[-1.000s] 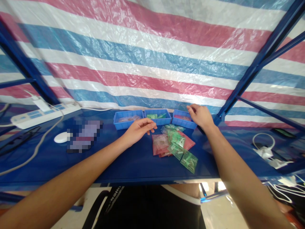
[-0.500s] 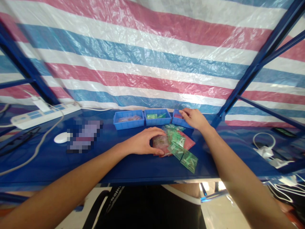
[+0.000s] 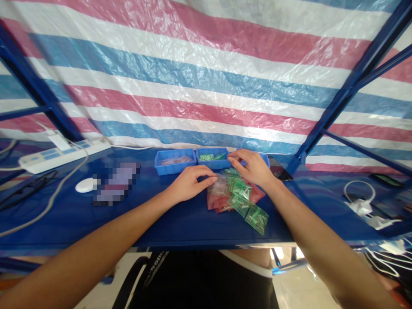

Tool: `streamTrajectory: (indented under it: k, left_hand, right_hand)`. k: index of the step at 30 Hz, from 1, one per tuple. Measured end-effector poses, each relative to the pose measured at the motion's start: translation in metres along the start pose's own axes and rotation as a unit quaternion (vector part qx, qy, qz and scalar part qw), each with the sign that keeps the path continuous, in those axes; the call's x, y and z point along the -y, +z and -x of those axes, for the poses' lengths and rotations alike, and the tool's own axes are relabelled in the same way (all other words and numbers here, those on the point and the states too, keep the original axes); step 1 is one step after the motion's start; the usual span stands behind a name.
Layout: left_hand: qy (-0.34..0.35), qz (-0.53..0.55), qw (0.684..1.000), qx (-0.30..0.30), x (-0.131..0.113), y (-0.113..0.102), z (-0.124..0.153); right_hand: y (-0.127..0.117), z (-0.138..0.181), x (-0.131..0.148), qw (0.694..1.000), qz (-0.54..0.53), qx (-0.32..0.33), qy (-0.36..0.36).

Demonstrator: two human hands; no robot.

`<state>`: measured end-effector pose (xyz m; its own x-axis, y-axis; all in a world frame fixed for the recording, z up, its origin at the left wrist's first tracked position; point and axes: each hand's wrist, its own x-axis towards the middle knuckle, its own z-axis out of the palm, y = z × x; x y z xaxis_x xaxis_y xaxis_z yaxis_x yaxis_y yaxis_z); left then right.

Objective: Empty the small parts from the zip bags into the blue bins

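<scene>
A pile of small plastic bags lies on the blue table. It has green bags (image 3: 241, 191) holding small metal parts, red bags (image 3: 216, 202) beneath, and a clear bag (image 3: 220, 187) at its left. My left hand (image 3: 189, 183) is at the pile's left edge, thumb and forefinger closed on the upper corner of the clear bag. Above the back of the pile is my right hand (image 3: 252, 168), fingers bent and slightly apart, with nothing visible in them. It partly hides the right blue bin (image 3: 265, 159). The middle blue bin (image 3: 206, 163) holds green bags, the left blue bin (image 3: 175, 168) pale reddish bags.
A white power strip (image 3: 64, 155) with a cable, a white oval object (image 3: 86, 185) and a blurred-out item (image 3: 117, 183) are on the left. A dark flat object (image 3: 280, 169) lies behind my right wrist. White chargers (image 3: 360, 206) sit far right. Striped sheeting (image 3: 199, 90) hangs behind.
My right hand has come out of the right bin and moved left toward the pile. My left hand has drawn back slightly, its thumb and forefinger closing together at the clear bag.
</scene>
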<state>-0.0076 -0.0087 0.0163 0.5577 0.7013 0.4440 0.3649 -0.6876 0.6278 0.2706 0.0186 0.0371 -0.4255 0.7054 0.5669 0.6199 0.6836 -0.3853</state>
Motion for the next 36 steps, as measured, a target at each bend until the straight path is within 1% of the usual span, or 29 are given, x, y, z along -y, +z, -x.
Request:
streamTrajectory:
  k: [3,6,9,11,13,16,20,24,28,31,36]
  left_hand:
    - [-0.040,0.018,0.998,-0.036,0.007,0.001,0.000]
    - [-0.079,0.078,0.992,-0.055,0.016,0.003,0.000]
    - [-0.089,0.147,0.983,-0.069,0.021,0.005,0.000]
    - [-0.090,0.187,0.975,-0.077,0.022,0.007,-0.001]
    - [-0.089,0.205,0.972,-0.076,0.021,0.007,-0.001]
    - [-0.082,0.173,0.978,-0.079,0.017,0.008,0.000]
    - [-0.063,0.113,0.988,-0.089,0.011,0.009,0.001]
    - [-0.047,0.074,0.990,-0.110,0.008,0.010,0.002]
    - [-0.034,0.025,0.992,-0.115,0.002,0.008,0.002]
    - [-0.019,-0.025,0.993,-0.117,-0.004,0.006,0.003]
    - [-0.010,-0.048,0.992,-0.118,-0.008,0.004,0.003]
  right_hand:
    - [0.013,0.001,0.007,0.997,-0.076,0.003,-0.020]
    - [0.029,0.001,0.012,0.978,-0.209,0.024,-0.001]
    - [0.040,0.000,0.015,0.952,-0.301,0.051,0.034]
    - [0.045,0.000,0.015,0.938,-0.338,0.057,0.057]
    - [0.048,-0.001,0.016,0.928,-0.362,0.052,0.069]
    - [0.050,-0.001,0.016,0.915,-0.393,0.044,0.076]
    - [0.050,0.000,0.021,0.895,-0.435,0.064,0.074]
    - [0.051,0.000,0.025,0.885,-0.457,0.062,0.066]
    - [0.053,0.000,0.028,0.889,-0.450,0.054,0.062]
    - [0.053,0.001,0.030,0.896,-0.435,0.047,0.074]
    - [0.054,0.000,0.030,0.894,-0.435,0.042,0.097]
